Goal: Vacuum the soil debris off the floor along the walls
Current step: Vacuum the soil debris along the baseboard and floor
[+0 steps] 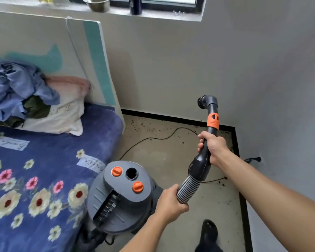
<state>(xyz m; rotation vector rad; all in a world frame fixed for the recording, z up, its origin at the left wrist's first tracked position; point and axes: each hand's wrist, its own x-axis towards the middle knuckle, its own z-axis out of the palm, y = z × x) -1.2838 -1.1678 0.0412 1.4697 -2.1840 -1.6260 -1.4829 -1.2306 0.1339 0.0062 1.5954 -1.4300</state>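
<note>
The bed (44, 179) fills 9 o'clock; the grey vacuum canister (124, 197) stands on the floor (171, 155) at 6 o'clock. The right hand (214, 148) grips the black wand (201, 166), brush head (201, 102) raised; the left hand (169, 204) curls round the ribbed hose (187, 188). Soil debris (151, 130) lies along the skirting (162, 116) toward 12 o'clock

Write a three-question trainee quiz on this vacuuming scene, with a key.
1. True or false: the nozzle touches the floor.
2. The left hand grips: A the hose; B the nozzle; C nothing.
3. Fill in: the right hand grips the black ___ below the orange collar.

Key: 1 false, it is held up in the air in front of the wall. 2 A. 3 tube.
</note>
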